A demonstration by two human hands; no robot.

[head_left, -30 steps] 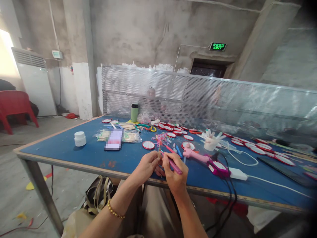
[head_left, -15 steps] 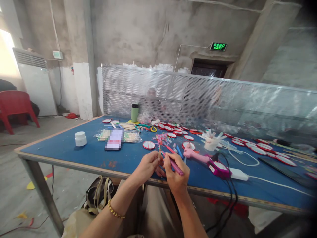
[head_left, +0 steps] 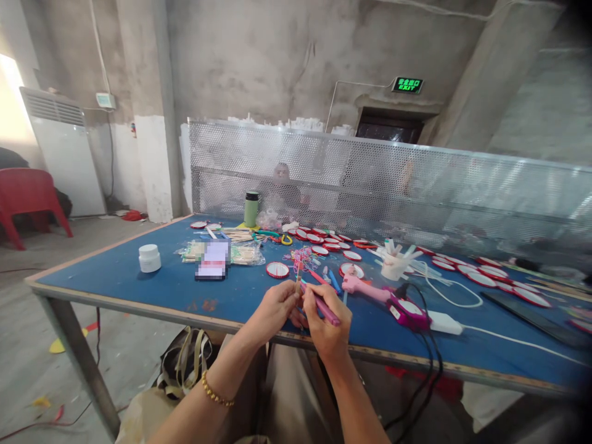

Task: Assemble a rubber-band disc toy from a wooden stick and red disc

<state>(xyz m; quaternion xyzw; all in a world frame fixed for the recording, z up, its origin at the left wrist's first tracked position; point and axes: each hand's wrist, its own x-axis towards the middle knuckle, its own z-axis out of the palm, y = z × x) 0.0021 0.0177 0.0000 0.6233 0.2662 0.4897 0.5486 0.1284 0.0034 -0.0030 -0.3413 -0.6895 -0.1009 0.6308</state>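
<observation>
With my left hand pinching a thin wooden stick and my right hand gripping a slim pink pen-like tool over the blue worktop, I judge a loose pinch could let the stick slip.

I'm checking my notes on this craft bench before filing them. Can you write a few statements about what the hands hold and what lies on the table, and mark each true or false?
1. The right hand holds a pink pen-like stick. True.
2. The left hand rests flat on the table, holding nothing. False: it is raised at the table's near edge and pinches a thin wooden stick.
3. A white jar stands on the blue table to the left of the hands. True.
4. The green bottle lies on its side. False: it stands upright near the mesh screen.
5. The pink glue gun is in the right hand. False: it lies on the table.
</observation>
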